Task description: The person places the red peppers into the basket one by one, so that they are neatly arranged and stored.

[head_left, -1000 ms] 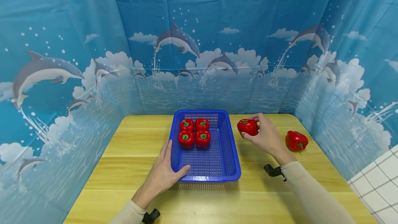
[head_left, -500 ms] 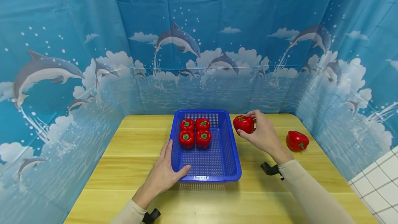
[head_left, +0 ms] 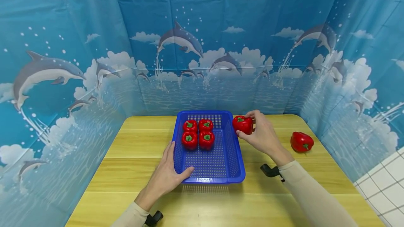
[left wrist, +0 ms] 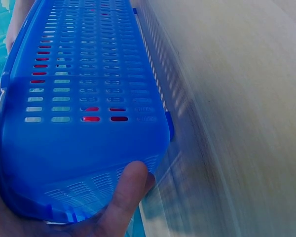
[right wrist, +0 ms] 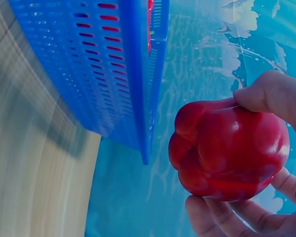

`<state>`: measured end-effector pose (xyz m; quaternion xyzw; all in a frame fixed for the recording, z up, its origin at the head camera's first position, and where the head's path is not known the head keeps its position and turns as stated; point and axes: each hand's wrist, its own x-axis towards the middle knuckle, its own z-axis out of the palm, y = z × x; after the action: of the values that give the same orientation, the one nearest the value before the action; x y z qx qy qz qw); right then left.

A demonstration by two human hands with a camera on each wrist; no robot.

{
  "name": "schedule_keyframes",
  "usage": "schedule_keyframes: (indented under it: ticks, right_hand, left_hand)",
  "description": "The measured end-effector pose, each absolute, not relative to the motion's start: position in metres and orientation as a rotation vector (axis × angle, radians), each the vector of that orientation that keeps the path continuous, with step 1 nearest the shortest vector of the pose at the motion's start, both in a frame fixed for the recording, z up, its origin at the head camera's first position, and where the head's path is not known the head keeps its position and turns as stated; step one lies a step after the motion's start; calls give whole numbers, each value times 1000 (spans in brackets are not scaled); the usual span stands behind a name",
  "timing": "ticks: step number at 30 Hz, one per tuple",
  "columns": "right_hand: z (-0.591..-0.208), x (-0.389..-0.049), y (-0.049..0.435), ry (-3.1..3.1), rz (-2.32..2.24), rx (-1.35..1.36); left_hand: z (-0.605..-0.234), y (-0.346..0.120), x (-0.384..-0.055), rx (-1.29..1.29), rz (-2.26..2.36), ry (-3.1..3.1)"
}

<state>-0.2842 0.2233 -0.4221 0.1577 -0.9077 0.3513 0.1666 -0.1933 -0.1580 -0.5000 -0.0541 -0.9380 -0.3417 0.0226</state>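
- Fingers of the right hand (head_left: 264, 134) are curled round a red pepper (head_left: 243, 125), thumb on one side, the rest on the other. Spread about as wide as the pepper itself, so a proper hold.
- That arm comes in from the near right, forearm slanting forward and inward, with the back of the hand mostly up.
- Held pepper is up off the table (head_left: 126, 174), right next to the far part of the basket's (head_left: 217, 165) right wall. Right wrist view shows a gap between them.
- Left arm comes in from the near left. Left hand (head_left: 165, 176) has the basket's near left corner: fingers fairly straight along the outside, thumb over the near rim, wide space between.
- Four peppers (head_left: 189, 141) sit in the basket, two by two, toward the far left.
- Last pepper (head_left: 301, 142) lies tipped over on the table, off to the right.
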Motion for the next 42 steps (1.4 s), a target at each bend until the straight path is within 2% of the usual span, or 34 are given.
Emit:
schedule_keyframes:
  ticks: [42]
  right_hand:
    - [-406, -285, 165, -2682, 967, 606]
  left_hand:
    - [-500, -160, -193, -169, -1081, -2918]
